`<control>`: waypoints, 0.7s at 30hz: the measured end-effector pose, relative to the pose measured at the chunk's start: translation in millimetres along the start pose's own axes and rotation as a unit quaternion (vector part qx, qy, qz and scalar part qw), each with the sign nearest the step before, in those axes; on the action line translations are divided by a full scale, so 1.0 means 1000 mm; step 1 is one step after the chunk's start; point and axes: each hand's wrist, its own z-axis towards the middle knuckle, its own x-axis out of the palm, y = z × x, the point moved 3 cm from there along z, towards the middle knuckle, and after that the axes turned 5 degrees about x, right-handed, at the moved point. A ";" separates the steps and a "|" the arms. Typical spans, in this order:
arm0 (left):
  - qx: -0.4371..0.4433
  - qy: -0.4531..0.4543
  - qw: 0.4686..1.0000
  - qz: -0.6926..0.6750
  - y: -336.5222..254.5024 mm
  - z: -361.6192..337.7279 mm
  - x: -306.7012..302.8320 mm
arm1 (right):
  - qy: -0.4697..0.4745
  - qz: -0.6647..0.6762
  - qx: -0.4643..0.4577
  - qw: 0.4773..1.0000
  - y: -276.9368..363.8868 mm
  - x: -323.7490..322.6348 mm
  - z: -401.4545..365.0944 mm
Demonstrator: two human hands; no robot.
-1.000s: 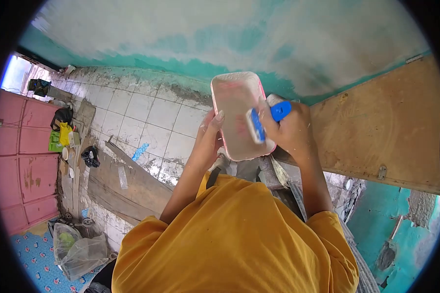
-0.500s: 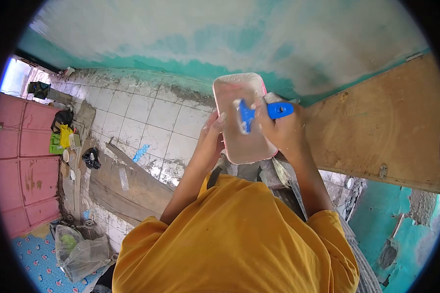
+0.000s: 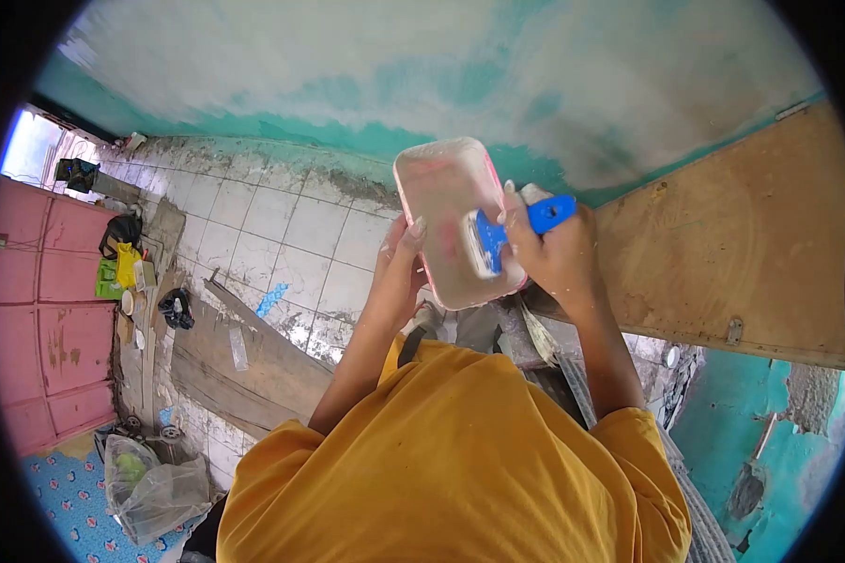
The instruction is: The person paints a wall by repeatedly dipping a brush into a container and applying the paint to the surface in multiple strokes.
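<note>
My left hand grips the left side of a pink-rimmed plastic tub, its thumb over the rim. A thin whitish coating covers the tub's inside, with pink showing through in spots. In my right hand is a blue scraper, fingers closed around its handle. White paste coats the scraper's edge, which lies over the lower right part of the tub. White smears mark the fingers of both hands.
Ahead stands a teal wall with whitish patches. A wooden board is on the right. Planks lie on the dirty tiled floor. Bags and pink panels are at left.
The scraper has moved right and down in the tub, and more white paste shows on its edge. The tub has tilted and shifted slightly left.
</note>
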 end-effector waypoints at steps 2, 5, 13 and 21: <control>0.012 -0.011 1.000 -0.004 -0.002 -0.001 0.000 | -0.018 0.020 0.018 0.999 -0.002 -0.005 0.002; 0.002 -0.023 0.999 0.032 -0.005 -0.004 0.000 | -0.064 0.055 0.097 0.992 -0.007 -0.021 0.009; 0.000 -0.052 0.997 0.061 -0.014 -0.011 0.007 | -0.058 -0.035 0.008 0.998 -0.015 -0.018 0.010; 0.009 -0.053 0.997 0.062 -0.010 -0.011 0.007 | -0.061 -0.096 -0.038 0.993 -0.004 -0.018 0.012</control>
